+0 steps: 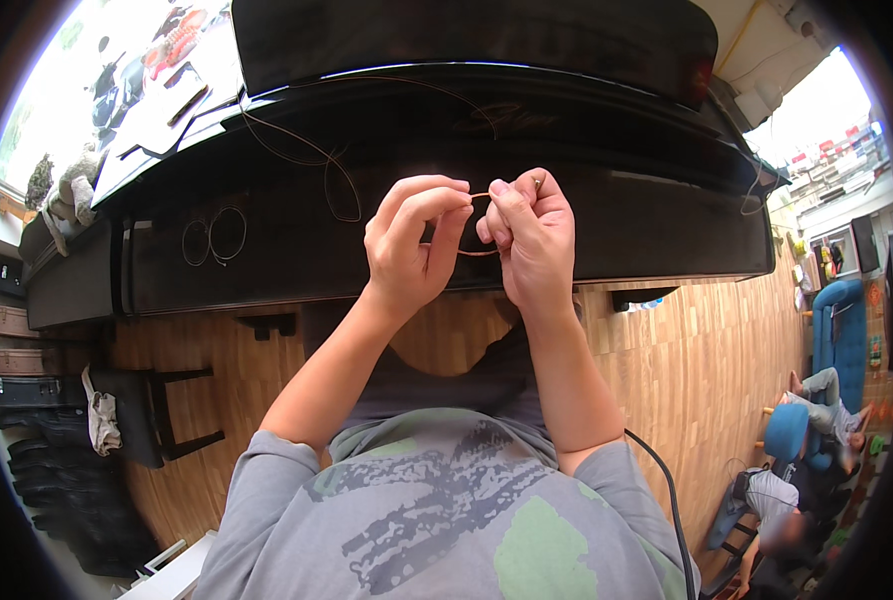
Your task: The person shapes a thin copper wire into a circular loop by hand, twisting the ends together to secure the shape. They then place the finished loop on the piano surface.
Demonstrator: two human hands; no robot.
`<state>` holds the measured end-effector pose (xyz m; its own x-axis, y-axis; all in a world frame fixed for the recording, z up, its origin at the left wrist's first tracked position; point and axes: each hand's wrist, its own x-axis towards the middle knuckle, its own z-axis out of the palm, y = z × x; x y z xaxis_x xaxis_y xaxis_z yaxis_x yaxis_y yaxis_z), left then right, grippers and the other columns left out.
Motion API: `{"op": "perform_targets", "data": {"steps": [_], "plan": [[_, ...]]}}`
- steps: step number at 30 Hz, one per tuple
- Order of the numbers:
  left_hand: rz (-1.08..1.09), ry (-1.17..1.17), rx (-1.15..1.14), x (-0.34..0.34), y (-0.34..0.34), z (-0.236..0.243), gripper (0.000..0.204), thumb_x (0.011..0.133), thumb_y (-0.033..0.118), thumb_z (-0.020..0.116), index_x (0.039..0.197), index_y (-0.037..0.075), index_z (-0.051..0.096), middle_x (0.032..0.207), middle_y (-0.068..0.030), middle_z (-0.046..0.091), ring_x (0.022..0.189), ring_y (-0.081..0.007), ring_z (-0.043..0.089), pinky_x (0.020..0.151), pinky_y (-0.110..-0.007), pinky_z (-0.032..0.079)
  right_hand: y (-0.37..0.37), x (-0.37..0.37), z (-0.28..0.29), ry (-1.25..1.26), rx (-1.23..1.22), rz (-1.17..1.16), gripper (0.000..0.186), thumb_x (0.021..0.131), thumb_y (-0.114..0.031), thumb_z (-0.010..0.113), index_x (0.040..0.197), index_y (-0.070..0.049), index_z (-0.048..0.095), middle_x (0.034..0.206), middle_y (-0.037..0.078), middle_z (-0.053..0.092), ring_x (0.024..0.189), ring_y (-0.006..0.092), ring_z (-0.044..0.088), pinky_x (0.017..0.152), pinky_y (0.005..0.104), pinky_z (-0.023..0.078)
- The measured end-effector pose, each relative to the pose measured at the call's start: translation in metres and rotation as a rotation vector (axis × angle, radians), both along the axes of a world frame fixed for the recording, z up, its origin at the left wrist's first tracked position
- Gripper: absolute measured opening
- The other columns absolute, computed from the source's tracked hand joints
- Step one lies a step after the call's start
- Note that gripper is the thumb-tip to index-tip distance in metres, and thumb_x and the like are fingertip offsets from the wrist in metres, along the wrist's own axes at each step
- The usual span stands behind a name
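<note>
Both my hands are raised over a closed black piano lid [666,225], close together near the middle. A thin copper-coloured wire [480,195] is pinched between them, bent into a small loop whose lower part shows below the fingers. My left hand [406,240] grips one side of the loop between thumb and fingertips. On the other side, my right hand [536,240] has its thumb pressed against curled fingers on the same wire. To the left on the lid lies a thin wire coil [211,240] in two rings. A loose copper-coloured wire [284,131] curves across the piano behind my hands.
White papers [151,130] and a plush toy [74,195] are at the upper left. A black stool [131,415] bears a pale cloth [101,415]. Dark cases [26,390] line the left side. At right, people sit near a blue sofa [834,325]. A black cable [666,480] runs beside my right side.
</note>
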<state>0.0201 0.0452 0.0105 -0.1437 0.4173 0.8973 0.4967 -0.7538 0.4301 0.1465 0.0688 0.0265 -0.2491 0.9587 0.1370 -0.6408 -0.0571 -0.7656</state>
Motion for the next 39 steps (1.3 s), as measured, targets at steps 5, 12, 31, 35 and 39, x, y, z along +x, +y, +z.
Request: {"op": "perform_targets", "data": {"steps": [5,12,31,35,39], "plan": [[-0.164,-0.345,-0.212,0.008,-0.006,-0.002,0.008,0.089,-0.002,0.057,0.097,-0.001,0.057,0.089,-0.0118,0.062,0.071,-0.0156,0.068,0.054,-0.022,0.053,-0.002,-0.001,0.007,-0.066,0.044,-0.099,0.031,0.087,0.001,0.057,0.074,-0.012,0.033,0.077,0.006,0.057,0.063,0.0123,0.06,0.05,0.0253,0.054],[-0.466,-0.885,-0.692,-0.002,0.0,0.015,0.023,0.088,0.012,0.065,0.101,-0.005,0.057,0.081,-0.009,0.063,0.057,-0.0104,0.061,0.049,-0.021,0.051,-0.007,-0.005,0.002,-0.02,0.26,-0.149,0.034,0.087,0.005,0.058,0.073,-0.01,0.031,0.079,0.01,0.058,0.063,0.0149,0.062,0.058,0.0263,0.054],[-0.759,-0.556,-0.996,-0.024,-0.003,0.017,0.023,0.094,0.023,0.058,0.088,0.001,0.064,0.067,0.0024,0.055,0.061,-0.0039,0.046,0.056,-0.019,0.04,-0.001,0.007,0.005,0.006,0.014,0.095,0.034,0.089,-0.001,0.06,0.071,-0.012,0.033,0.071,0.001,0.054,0.056,0.0056,0.048,0.05,0.0198,0.039],[-0.807,-0.723,-0.98,-0.016,-0.003,0.01,0.023,0.097,0.024,0.051,0.089,0.004,0.058,0.066,0.0054,0.045,0.061,-0.004,0.039,0.057,-0.02,0.035,-0.002,0.003,0.001,-0.05,0.049,0.067,0.033,0.089,-0.001,0.059,0.071,-0.012,0.034,0.073,0.002,0.055,0.057,0.0059,0.048,0.051,0.021,0.041],[-0.74,-0.889,-0.978,-0.002,-0.005,0.008,0.022,0.099,0.026,0.045,0.089,0.007,0.052,0.067,0.0066,0.037,0.06,-0.0044,0.034,0.058,-0.021,0.034,-0.011,-0.009,-0.005,-0.361,0.328,-0.207,0.027,0.089,-0.002,0.059,0.073,-0.008,0.038,0.075,0.003,0.056,0.057,0.0071,0.046,0.051,0.0222,0.041]]}}
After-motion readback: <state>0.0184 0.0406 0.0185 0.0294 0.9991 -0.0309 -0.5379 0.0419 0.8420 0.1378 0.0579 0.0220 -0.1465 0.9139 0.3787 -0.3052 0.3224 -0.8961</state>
